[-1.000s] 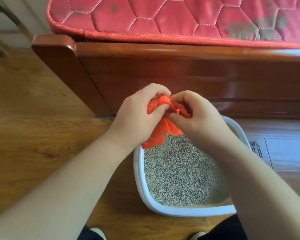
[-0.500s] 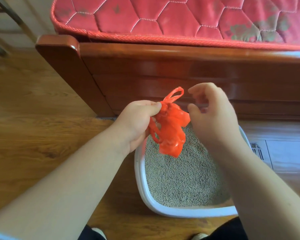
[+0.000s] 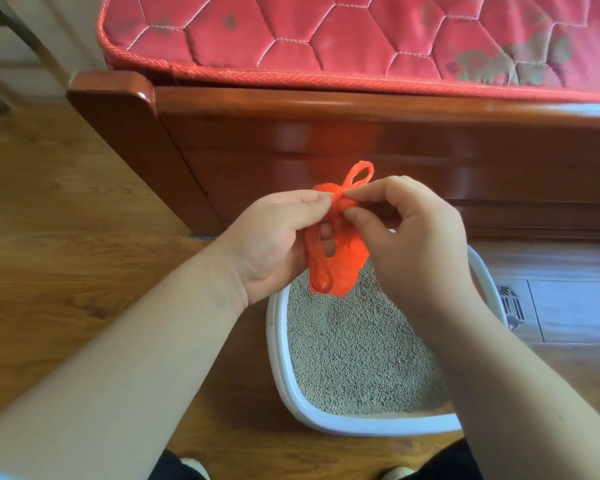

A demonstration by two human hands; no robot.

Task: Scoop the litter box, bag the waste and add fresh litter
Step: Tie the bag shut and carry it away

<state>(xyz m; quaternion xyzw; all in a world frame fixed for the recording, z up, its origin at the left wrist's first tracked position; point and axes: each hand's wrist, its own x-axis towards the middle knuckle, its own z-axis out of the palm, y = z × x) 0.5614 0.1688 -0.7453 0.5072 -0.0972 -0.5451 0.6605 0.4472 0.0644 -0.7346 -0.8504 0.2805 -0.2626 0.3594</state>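
A small crumpled orange plastic bag (image 3: 343, 265) hangs above the far end of a white litter box (image 3: 278, 358) filled with grey litter (image 3: 354, 351). My left hand (image 3: 274, 244) grips the bag from the left, thumb and fingers pinching its top, with one handle loop hanging by the palm. My right hand (image 3: 416, 237) pinches the bag's top from the right with thumb and forefinger. A second handle loop sticks up above the fingers. No scoop is in view.
The litter box sits on a wooden floor (image 3: 66, 271) against a dark wooden bed frame (image 3: 361, 140) with a red quilted mattress (image 3: 361, 36). A white floor vent plate (image 3: 534, 310) lies to the right. My knees and shoe tips show at the bottom edge.
My right hand had let go of the bag and has now come back to pinch its top. The bag has been pulled apart a little and one handle loop stands up.
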